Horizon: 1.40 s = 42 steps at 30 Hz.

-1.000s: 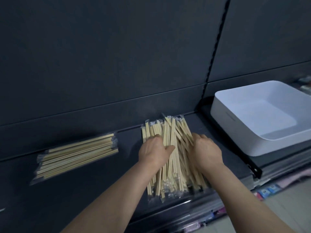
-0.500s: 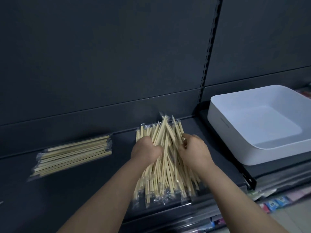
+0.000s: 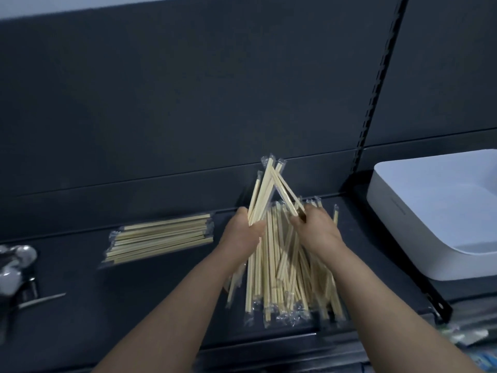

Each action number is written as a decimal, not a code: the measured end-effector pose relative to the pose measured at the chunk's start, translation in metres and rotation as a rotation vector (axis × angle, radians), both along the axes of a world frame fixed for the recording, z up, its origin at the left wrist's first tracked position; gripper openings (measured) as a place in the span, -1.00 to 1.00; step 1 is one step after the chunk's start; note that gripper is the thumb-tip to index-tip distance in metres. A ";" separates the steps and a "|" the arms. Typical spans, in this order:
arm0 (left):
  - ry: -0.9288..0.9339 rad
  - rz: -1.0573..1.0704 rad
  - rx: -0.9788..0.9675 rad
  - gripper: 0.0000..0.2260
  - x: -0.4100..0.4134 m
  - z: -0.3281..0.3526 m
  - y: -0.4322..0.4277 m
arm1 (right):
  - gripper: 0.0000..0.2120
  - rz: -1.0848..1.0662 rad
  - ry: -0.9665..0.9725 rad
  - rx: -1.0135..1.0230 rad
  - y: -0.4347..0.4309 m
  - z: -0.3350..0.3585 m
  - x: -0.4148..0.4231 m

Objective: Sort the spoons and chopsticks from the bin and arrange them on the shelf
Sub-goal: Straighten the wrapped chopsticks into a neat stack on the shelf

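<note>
A loose pile of plastic-wrapped wooden chopsticks (image 3: 285,267) lies on the dark shelf (image 3: 150,297), pointing front to back. My left hand (image 3: 242,232) grips a bunch of wrapped chopsticks (image 3: 262,189), tilted up off the pile. My right hand (image 3: 314,230) holds a few more chopsticks (image 3: 285,188) that lean left and cross the top of the left bunch. A tidy stack of wrapped chopsticks (image 3: 158,238) lies sideways on the shelf to the left. Shiny metal spoons (image 3: 16,265) lie at the far left edge.
A white bin (image 3: 403,211) stands on the neighbouring shelf section at the right; what shows of its inside looks empty. A slotted black upright (image 3: 376,90) separates the two dark back panels. Coloured packets (image 3: 468,335) show below the shelf at the lower right.
Both hands have risen from lying on the pile and now lift bunches of chopsticks, tips up and crossing. The view has shifted left, bringing the spoons into sight.
</note>
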<state>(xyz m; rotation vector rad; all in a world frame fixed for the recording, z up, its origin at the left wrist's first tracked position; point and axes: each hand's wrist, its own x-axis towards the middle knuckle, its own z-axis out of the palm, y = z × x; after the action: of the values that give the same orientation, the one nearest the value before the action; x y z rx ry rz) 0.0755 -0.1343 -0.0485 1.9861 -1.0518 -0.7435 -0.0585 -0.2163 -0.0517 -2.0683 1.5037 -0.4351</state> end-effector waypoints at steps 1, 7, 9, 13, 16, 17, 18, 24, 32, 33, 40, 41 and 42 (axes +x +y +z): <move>0.015 0.002 -0.036 -0.92 0.004 0.001 0.002 | -0.73 0.006 0.014 -0.019 0.002 0.004 0.004; 0.114 -0.072 -0.393 -0.98 0.034 0.016 0.014 | -0.88 0.098 -0.314 -0.035 0.025 0.045 0.042; 0.083 -0.156 -0.438 -0.93 0.042 0.023 0.020 | -0.85 0.169 -0.544 0.026 0.037 0.052 0.063; -0.088 -0.259 -0.399 -0.87 0.065 0.022 0.033 | -0.84 0.272 -0.814 0.252 0.065 0.051 0.094; -0.240 -0.373 -0.320 -0.60 0.079 0.019 0.047 | -0.79 0.308 -0.798 0.319 0.077 0.040 0.111; -0.281 -0.386 -0.259 -0.56 0.085 0.016 0.051 | -0.82 0.305 -0.790 0.325 0.080 0.036 0.116; -0.333 -0.366 -0.176 -0.54 0.092 0.014 0.054 | -0.88 0.295 -0.804 0.327 0.083 0.033 0.121; 0.098 -0.088 -0.101 -0.77 0.125 0.020 0.077 | -0.87 0.275 -0.942 0.230 0.098 0.030 0.135; 0.341 -0.189 -0.475 -0.58 0.120 0.056 0.095 | -0.69 0.421 -0.849 0.293 0.120 0.005 0.152; 0.306 -0.194 -0.451 -0.56 0.117 0.056 0.094 | -0.67 0.401 -0.832 0.311 0.123 0.001 0.153; 0.281 -0.160 -0.572 -0.87 0.098 0.077 0.083 | -0.84 0.382 -0.882 0.285 0.125 0.009 0.155; 0.283 -0.142 -0.561 -0.87 0.098 0.078 0.082 | -0.83 0.382 -0.900 0.311 0.125 0.008 0.152; 0.276 -0.132 -0.535 -0.87 0.097 0.077 0.080 | -0.83 0.365 -0.892 0.344 0.126 0.003 0.150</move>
<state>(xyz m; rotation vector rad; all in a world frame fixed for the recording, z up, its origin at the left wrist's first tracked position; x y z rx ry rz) 0.1729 -0.0545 0.0285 1.3313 -1.0838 -0.6920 0.0915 -0.0903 -0.0484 -1.4974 0.6041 -0.7549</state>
